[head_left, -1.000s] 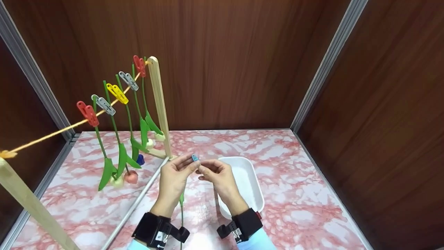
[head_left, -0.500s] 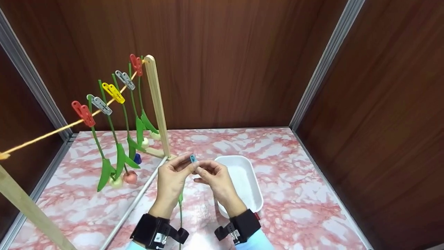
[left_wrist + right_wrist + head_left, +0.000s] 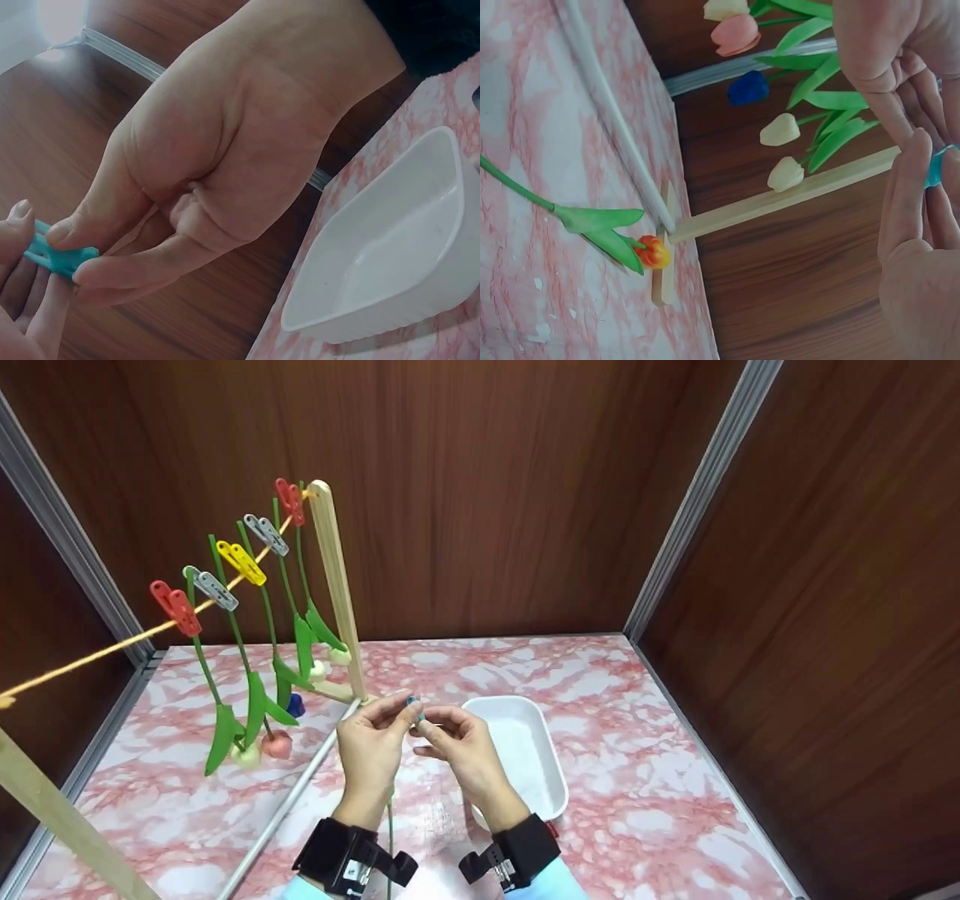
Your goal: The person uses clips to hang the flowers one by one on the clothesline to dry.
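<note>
A small teal clothespin (image 3: 412, 701) is held up between both hands above the table. The thumb and fingers of my left hand (image 3: 368, 754) pinch one end of this clothespin (image 3: 66, 260). My right hand (image 3: 466, 746) pinches the other end, thumb on one side and fingertips on the other. Fingers cover much of the clothespin in every view. Beneath the hands an orange-yellow tulip (image 3: 654, 253) lies on the table, its green stem (image 3: 390, 844) partly showing near the left wrist in the head view.
Several tulips hang upside down from a rope (image 3: 112, 648) at left, clipped by red, grey and yellow clothespins (image 3: 241, 562). Wooden posts (image 3: 335, 585) hold the rope, with a pale bar (image 3: 292, 795) along the base. A white tray (image 3: 534, 757) stands right of the hands.
Both hands have shifted slightly left in the head view, along with the whole scene. The clothespin has turned between the fingers, and less of it shows.
</note>
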Motion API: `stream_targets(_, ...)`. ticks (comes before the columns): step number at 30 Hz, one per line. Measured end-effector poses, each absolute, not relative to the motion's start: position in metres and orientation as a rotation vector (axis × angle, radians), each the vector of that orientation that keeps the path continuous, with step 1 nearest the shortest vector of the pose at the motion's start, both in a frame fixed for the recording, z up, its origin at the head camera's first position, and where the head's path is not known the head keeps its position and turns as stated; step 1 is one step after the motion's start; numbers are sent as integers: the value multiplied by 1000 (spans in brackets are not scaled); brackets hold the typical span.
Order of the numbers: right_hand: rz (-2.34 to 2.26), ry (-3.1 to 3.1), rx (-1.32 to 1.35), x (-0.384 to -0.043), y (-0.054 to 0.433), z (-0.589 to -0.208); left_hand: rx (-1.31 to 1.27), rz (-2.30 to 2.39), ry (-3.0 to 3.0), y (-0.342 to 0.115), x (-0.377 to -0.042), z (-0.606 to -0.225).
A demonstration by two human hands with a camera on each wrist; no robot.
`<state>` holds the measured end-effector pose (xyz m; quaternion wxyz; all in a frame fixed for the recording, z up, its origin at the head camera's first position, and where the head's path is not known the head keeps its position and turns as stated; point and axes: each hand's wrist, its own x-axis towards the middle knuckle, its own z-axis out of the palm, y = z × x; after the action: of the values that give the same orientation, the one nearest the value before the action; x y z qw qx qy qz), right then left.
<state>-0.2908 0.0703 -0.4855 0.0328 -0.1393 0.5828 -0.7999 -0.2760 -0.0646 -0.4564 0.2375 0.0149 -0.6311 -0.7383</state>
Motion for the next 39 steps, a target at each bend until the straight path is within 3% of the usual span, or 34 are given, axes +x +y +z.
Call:
stream_targets(17,-2487,1794,-402,-291,59,-485,54,-1961,-1671,-68,-280,-458)
stream_targets(39,-2580,1743,-331,-294,50,-484,164,-2323,-1637,-78,-283,-447)
